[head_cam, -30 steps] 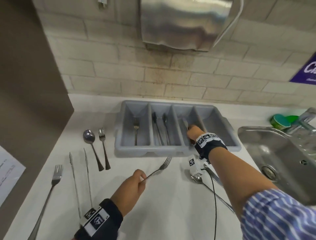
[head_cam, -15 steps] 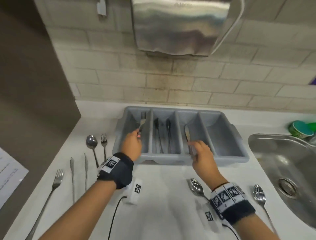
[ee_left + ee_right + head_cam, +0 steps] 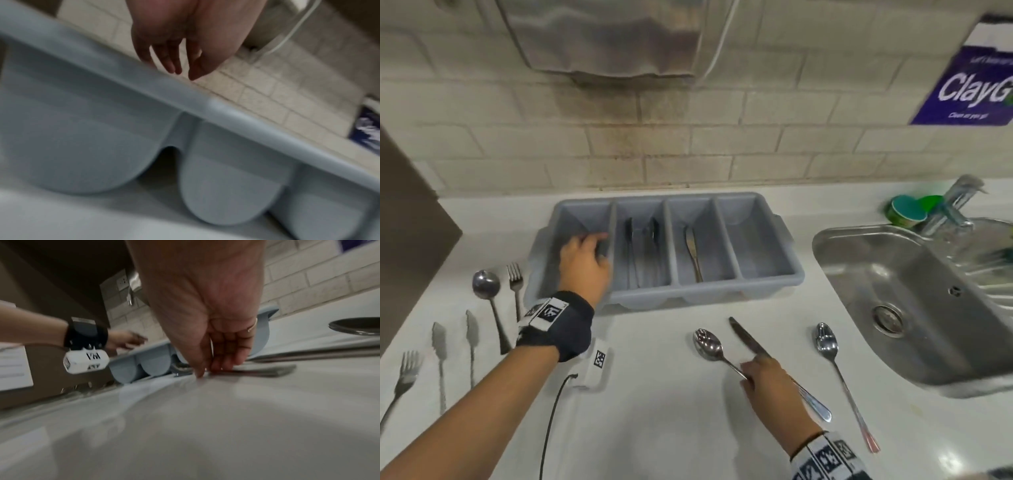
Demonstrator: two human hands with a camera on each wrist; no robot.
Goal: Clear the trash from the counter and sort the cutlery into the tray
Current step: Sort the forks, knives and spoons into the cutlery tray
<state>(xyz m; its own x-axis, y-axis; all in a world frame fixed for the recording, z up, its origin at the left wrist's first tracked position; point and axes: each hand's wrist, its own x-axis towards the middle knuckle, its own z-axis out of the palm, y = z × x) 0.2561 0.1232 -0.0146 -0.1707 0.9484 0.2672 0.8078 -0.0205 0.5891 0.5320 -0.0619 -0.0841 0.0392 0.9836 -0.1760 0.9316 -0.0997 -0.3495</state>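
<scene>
The grey four-compartment tray [image 3: 688, 296] stands at the wall. My left hand [image 3: 592, 241] hangs over its leftmost compartment with fingers [image 3: 170, 65] relaxed and holding nothing; what lies under it is hidden. Two dark spoons [image 3: 642, 240] lie in the second compartment, a knife [image 3: 693, 251] in the third. My right hand [image 3: 753, 363] is down on the counter in front of the tray. Its thumb and fingertips [image 3: 222, 367] pinch a knife [image 3: 743, 335] that lies flat beside a spoon [image 3: 707, 342].
Left of the tray lie a spoon [image 3: 486, 284], a fork [image 3: 515, 277], two knives [image 3: 440, 342] and another fork [image 3: 407, 370]. Another spoon [image 3: 825, 339] lies near the steel sink [image 3: 928, 291]. A green tub [image 3: 907, 209] sits by the faucet [image 3: 955, 202].
My left hand carried a fork into the leftmost compartment and let it go. My right hand left a knife in the third compartment and drew back to the knife on the counter.
</scene>
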